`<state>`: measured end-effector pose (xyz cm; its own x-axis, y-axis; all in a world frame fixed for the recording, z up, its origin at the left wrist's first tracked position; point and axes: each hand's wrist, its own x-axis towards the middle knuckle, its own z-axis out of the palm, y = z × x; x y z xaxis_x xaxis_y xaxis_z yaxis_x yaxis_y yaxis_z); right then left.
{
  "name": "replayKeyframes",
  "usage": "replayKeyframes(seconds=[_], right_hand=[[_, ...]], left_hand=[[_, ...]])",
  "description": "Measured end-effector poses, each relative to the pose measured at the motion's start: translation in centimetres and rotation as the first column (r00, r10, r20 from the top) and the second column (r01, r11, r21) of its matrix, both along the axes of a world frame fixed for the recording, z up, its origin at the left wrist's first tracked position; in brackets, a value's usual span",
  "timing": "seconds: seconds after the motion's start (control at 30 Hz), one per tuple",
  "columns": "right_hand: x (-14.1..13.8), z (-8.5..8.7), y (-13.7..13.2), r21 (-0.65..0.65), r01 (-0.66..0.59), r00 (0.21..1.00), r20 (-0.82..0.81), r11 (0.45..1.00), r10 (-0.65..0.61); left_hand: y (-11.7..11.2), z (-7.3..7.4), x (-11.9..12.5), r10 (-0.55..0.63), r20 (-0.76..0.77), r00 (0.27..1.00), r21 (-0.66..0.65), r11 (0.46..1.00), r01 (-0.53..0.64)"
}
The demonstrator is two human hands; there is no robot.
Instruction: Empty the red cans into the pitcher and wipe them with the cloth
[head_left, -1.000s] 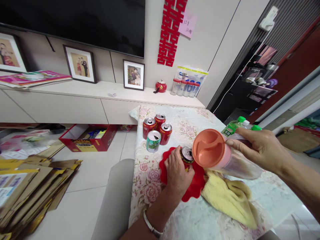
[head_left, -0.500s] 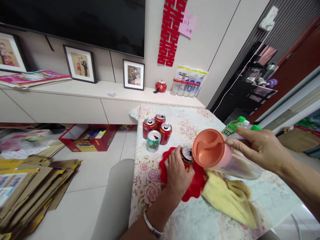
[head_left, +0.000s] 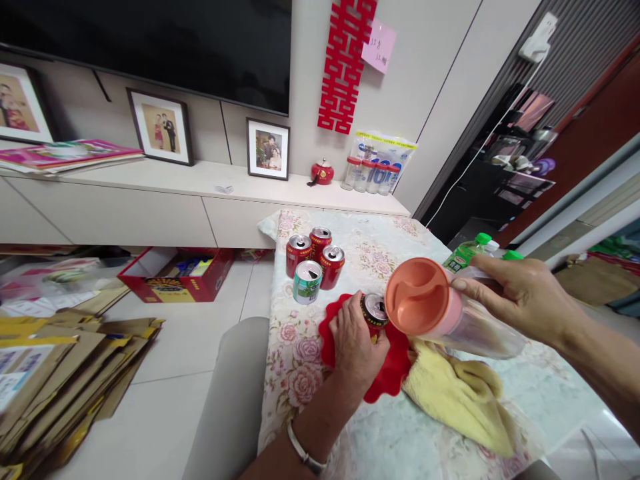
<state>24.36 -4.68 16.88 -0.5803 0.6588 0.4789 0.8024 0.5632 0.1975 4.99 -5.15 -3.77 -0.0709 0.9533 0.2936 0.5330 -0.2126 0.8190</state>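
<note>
My left hand point(head_left: 356, 340) is wrapped around an opened dark-topped drink can point(head_left: 375, 311), which stands on a red scalloped tray point(head_left: 395, 373). In my right hand point(head_left: 520, 293) is a clear pitcher point(head_left: 485, 330) with an orange lid point(head_left: 417, 297), gripped by its handle. The pitcher is tilted, its lid end toward the can's top and touching or very near its rim. Whether liquid is flowing I cannot tell. Beyond the tray stand several opened cans: red ones point(head_left: 331, 267) and a green-and-white one point(head_left: 307, 283). A yellow cloth point(head_left: 455, 400) lies crumpled below the pitcher.
Green-capped bottles point(head_left: 467, 253) stand at the table's right edge, behind my right hand. A flowered cloth point(head_left: 350, 427) covers the table. Lidded glass jars point(head_left: 369, 176) and a red pot point(head_left: 323, 172) sit on the long cabinet. Flattened cardboard point(head_left: 75, 373) and a red box point(head_left: 175, 280) are on the floor.
Both hands, the can and the pitcher keep nearly the same positions. Only a slight shift of the camera view shows.
</note>
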Motion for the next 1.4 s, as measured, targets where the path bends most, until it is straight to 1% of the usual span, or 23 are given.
replayKeyframes(seconds=[0.5,0.7,1.0,1.4], right_hand=[[0.14,-0.1,-0.11,-0.009,0.022,1.0,-0.005,1.0,-0.022],[0.13,0.0,0.08,-0.001,0.002,1.0,0.009,1.0,-0.002],[0.12,-0.03,-0.03,0.008,0.005,1.0,0.008,1.0,-0.005],[0.24,-0.05,-0.12,-0.037,0.022,1.0,-0.004,0.999,-0.022]], left_hand=[[-0.05,0.29,-0.14,-0.014,0.008,1.0,-0.015,1.0,0.014],[-0.19,0.35,-0.12,-0.018,0.003,1.0,-0.03,0.999,0.018],[-0.19,0.39,-0.2,-0.025,0.002,1.0,-0.034,0.999,0.025],[-0.28,0.59,-0.22,-0.017,-0.002,1.0,-0.042,0.999,0.017]])
